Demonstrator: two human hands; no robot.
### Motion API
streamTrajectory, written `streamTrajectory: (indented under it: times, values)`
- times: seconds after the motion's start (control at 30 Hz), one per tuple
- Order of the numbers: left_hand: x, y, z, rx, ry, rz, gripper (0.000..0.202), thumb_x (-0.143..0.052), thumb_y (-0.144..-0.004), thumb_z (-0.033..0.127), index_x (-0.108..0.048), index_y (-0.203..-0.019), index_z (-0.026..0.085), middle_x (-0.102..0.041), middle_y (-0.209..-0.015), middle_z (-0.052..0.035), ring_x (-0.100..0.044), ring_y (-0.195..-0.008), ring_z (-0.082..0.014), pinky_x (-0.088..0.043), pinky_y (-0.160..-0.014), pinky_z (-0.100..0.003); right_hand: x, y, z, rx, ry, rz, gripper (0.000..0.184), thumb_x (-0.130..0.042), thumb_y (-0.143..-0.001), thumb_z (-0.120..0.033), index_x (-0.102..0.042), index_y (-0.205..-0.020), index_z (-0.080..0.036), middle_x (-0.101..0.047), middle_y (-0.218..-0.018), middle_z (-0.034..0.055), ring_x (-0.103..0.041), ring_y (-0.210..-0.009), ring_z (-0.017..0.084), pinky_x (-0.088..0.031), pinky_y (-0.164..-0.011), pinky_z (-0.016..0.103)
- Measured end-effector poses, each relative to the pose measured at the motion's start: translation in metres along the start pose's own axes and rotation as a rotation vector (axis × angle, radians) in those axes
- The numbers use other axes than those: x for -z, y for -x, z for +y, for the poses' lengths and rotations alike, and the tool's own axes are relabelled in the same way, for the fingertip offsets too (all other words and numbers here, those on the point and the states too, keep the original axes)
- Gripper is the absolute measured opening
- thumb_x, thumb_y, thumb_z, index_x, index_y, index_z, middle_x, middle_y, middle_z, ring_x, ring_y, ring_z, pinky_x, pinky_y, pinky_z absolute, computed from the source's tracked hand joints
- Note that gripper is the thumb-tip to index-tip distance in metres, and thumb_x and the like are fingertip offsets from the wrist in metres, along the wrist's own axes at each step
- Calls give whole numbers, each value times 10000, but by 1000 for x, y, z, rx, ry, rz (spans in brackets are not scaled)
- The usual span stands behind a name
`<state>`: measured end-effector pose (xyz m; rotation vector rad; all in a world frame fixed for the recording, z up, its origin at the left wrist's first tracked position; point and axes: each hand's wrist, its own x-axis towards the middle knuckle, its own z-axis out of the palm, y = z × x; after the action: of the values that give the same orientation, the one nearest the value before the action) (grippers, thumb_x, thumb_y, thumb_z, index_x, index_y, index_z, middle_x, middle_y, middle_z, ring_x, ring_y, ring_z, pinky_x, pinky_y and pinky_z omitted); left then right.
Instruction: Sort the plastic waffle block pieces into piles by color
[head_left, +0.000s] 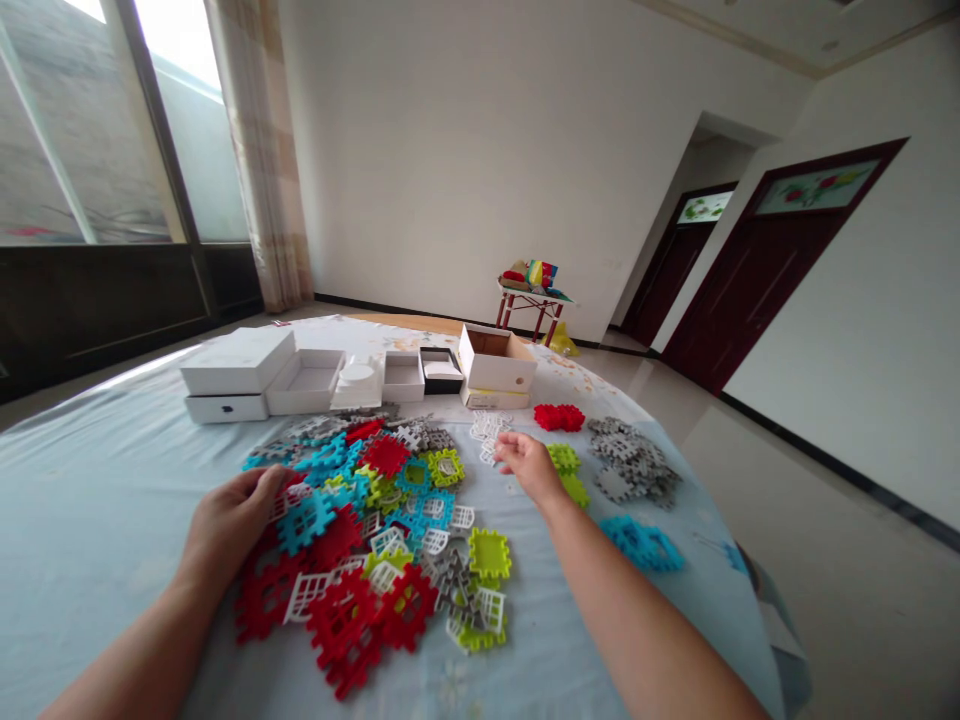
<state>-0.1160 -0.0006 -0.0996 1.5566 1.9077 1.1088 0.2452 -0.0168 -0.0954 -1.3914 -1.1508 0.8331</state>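
Note:
A mixed heap of plastic interlocking building tiles with notched edges, red (341, 610), blue (306, 522), lime green (489, 553) and grey (450, 575), spreads over the table, with white lattice window pieces (307, 595) among them. At the heap's left edge my left hand (240, 510) is closed, its fingertips at a white lattice piece (287, 500); the fingers partly hide the grip. My right hand (529, 465) hovers beside a small pile of white lattice pieces (489, 428), thumb and fingers slightly apart, with nothing clearly held.
Sorted piles lie to the right: red tiles (559, 417), green tiles (566, 475), grey tiles (634, 460) and blue tiles (643, 543). Along the back stand a white lidded box (238, 362), open white boxes (307, 385), a black-rimmed box (441, 372) and a taller open box (499, 360).

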Motion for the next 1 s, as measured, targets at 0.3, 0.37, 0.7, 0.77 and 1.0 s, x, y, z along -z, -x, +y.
streamTrajectory:
  times: [0.3, 0.37, 0.7, 0.77, 1.0]
  values:
    - [-1, 1, -1, 38, -4, -29, 474, -458, -693, 518, -660, -904, 144, -650, -624, -9, -556, -633, -164, -396, -548, -213, -11, 54, -12, 261, 405, -311, 276, -620, -707, -313, -639, -948, -181, -647, -904, 44, -593, -793, 156, -465, -730, 283]
    - [-1, 1, -1, 40, 4, -30, 473, -455, -695, 523, -660, -904, 151, -648, -619, -5, -554, -625, -162, -395, -548, -213, -13, 60, -12, 281, 460, -340, 307, -648, -684, -318, -641, -964, -192, -631, -919, 42, -579, -790, 153, -460, -723, 275]
    - [0, 2, 4, 69, 5, -32, 462, -467, -689, 517, -659, -909, 160, -660, -653, -3, -567, -666, -168, -405, -574, -212, -16, 59, -1, 190, 403, -393, 285, -661, -655, -256, -651, -928, -175, -599, -724, -6, -507, -605, 102, -426, -595, 220]
    - [1, 2, 4, 73, 1, -31, 474, -467, -682, 528, -660, -909, 160, -659, -646, -6, -568, -662, -174, -407, -568, -218, -14, 58, -5, 136, 297, -425, 229, -633, -684, -270, -652, -880, -154, -610, -699, -2, -521, -612, 105, -424, -592, 216]
    - [1, 0, 1, 77, -38, -22, 473, -468, -678, 527, -660, -923, 171, -659, -642, -1, -570, -662, -178, -406, -562, -221, -2, 47, -7, 83, 219, -368, 176, -622, -693, -295, -632, -773, -139, -616, -650, -5, -521, -552, 86, -416, -537, 195]
